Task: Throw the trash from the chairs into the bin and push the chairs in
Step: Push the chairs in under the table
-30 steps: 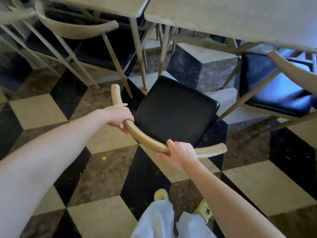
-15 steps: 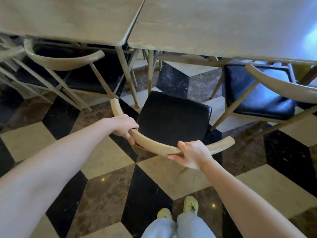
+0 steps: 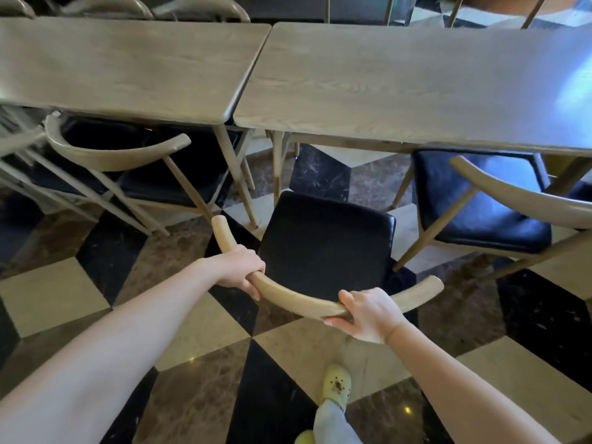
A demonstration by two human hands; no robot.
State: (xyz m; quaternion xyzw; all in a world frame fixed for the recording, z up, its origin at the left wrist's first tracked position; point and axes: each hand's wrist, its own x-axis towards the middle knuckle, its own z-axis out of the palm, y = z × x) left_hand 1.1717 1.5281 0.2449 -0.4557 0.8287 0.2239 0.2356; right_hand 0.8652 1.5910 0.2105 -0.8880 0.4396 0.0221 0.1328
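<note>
A chair with a bare black seat point(image 3: 323, 245) and a curved pale wooden backrest point(image 3: 298, 299) stands in front of me, facing the gap where two wooden tables meet. My left hand point(image 3: 238, 272) grips the left part of the backrest. My right hand point(image 3: 368, 314) grips its right part. The seat's front edge lies just short of the right table's point(image 3: 400, 88) near edge. No trash or bin is in view.
The left table point(image 3: 128, 65) has a chair point(image 3: 128, 155) tucked under it. Another black-seated chair point(image 3: 480, 203) stands at the right, partly under the right table. Table legs point(image 3: 235, 184) flank the seat's front. The floor is checkered tile; my yellow shoe point(image 3: 336, 384) is behind the chair.
The chair has slid forward toward the tables with both hands on its backrest. I have stepped forward and my view has tilted up, showing the tabletops.
</note>
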